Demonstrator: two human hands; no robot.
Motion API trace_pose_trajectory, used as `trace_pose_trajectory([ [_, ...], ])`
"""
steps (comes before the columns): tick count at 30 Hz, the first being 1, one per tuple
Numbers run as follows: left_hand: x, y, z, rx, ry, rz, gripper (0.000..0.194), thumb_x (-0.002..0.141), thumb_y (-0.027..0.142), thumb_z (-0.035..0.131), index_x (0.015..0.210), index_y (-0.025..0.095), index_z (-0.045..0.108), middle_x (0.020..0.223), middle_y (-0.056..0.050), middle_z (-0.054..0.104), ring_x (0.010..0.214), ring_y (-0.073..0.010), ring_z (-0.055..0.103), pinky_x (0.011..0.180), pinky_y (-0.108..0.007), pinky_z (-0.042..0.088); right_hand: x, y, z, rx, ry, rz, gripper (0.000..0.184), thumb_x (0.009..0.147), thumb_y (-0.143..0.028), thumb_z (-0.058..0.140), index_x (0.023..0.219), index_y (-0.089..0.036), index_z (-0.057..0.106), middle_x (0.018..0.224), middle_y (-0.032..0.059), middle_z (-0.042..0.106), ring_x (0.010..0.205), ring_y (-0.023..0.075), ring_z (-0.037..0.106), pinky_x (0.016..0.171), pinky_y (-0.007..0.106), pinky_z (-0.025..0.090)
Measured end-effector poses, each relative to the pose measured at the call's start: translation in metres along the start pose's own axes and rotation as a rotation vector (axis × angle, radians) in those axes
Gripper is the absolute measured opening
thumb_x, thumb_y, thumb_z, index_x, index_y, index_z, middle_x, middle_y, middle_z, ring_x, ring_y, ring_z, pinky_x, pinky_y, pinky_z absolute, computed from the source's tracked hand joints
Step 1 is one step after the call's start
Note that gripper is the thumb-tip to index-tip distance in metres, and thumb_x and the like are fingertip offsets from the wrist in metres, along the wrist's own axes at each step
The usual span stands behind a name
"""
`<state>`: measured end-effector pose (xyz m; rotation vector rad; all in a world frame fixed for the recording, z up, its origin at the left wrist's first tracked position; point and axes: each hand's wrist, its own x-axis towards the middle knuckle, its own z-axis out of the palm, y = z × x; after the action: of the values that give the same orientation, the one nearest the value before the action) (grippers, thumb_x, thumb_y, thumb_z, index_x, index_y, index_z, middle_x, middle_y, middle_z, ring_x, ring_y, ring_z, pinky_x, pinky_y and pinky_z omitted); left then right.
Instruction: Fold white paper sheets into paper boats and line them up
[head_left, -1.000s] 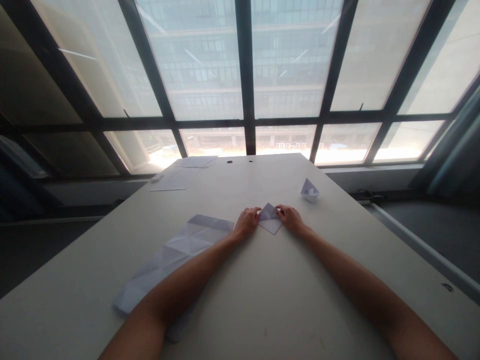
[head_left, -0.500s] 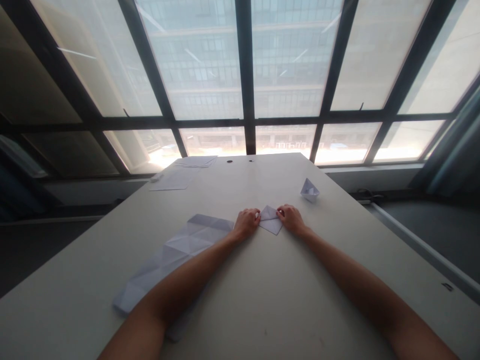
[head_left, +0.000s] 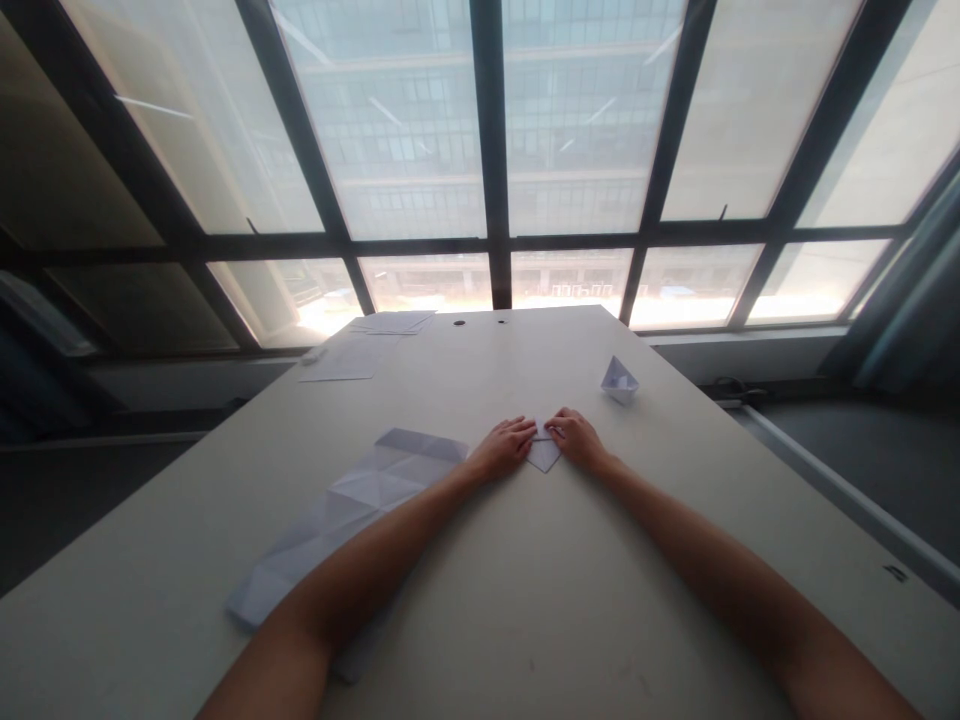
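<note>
The left hand (head_left: 512, 443), fingers nearly straight, has moved toward the paper boat (head_left: 619, 381), covering more folded paper (head_left: 544, 457). The right hand (head_left: 574, 436) pinches the paper's edge; its near corner is pointed.

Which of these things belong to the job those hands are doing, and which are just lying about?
In hand:
small folded white paper, touched by the left hand and right hand

Apparently just lying about:
large creased white paper, partly hidden by the left forearm
small white paper boat shape
flat white sheets, far left
</note>
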<state>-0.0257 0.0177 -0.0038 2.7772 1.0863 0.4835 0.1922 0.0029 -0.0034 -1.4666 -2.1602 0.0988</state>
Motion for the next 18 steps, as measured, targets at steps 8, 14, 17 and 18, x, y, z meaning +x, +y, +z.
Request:
trace_pose_trajectory([
  [8, -0.004, 0.009, -0.006, 0.059, -0.187, -0.002, 0.068, 0.103, 0.056, 0.027, 0.160, 0.019, 0.018, 0.164, -0.011, 0.020, 0.152, -0.0247, 0.017, 0.122, -0.045, 0.014, -0.005, -0.021, 0.008, -0.055, -0.204, -0.069, 0.051, 0.103, -0.035, 0.034, 0.149, -0.016, 0.044, 0.155, 0.0142, 0.042, 0.144, 0.0230, 0.035, 0.118, 0.042, 0.024],
  [14, -0.005, 0.012, -0.008, 0.060, -0.193, -0.006, 0.074, 0.102, 0.061, 0.024, 0.160, 0.016, 0.015, 0.164, -0.013, 0.016, 0.153, -0.0241, 0.014, 0.122, -0.043, 0.012, -0.007, -0.018, 0.008, -0.101, -0.362, -0.055, 0.068, 0.103, -0.052, 0.019, 0.159, -0.013, 0.018, 0.165, 0.0133, 0.014, 0.153, 0.0246, 0.008, 0.120, 0.056, 0.005],
  [17, -0.006, 0.013, -0.010, 0.055, -0.201, -0.013, 0.074, 0.102, 0.062, 0.023, 0.160, 0.017, 0.015, 0.164, -0.013, 0.016, 0.153, -0.0235, 0.014, 0.122, -0.043, 0.011, -0.006, -0.019, 0.007, -0.118, -0.394, -0.001, 0.069, 0.102, -0.054, 0.018, 0.159, -0.015, 0.017, 0.165, 0.0127, 0.011, 0.153, 0.0251, 0.005, 0.119, 0.059, 0.004],
  [18, -0.006, 0.013, -0.011, 0.055, -0.205, -0.012, 0.074, 0.102, 0.062, 0.023, 0.160, 0.018, 0.015, 0.164, -0.012, 0.016, 0.153, -0.0234, 0.014, 0.122, -0.043, 0.010, -0.005, -0.020, 0.007, -0.122, -0.399, 0.014, 0.068, 0.103, -0.053, 0.018, 0.160, -0.015, 0.016, 0.165, 0.0127, 0.010, 0.153, 0.0253, 0.005, 0.119, 0.059, 0.004],
])
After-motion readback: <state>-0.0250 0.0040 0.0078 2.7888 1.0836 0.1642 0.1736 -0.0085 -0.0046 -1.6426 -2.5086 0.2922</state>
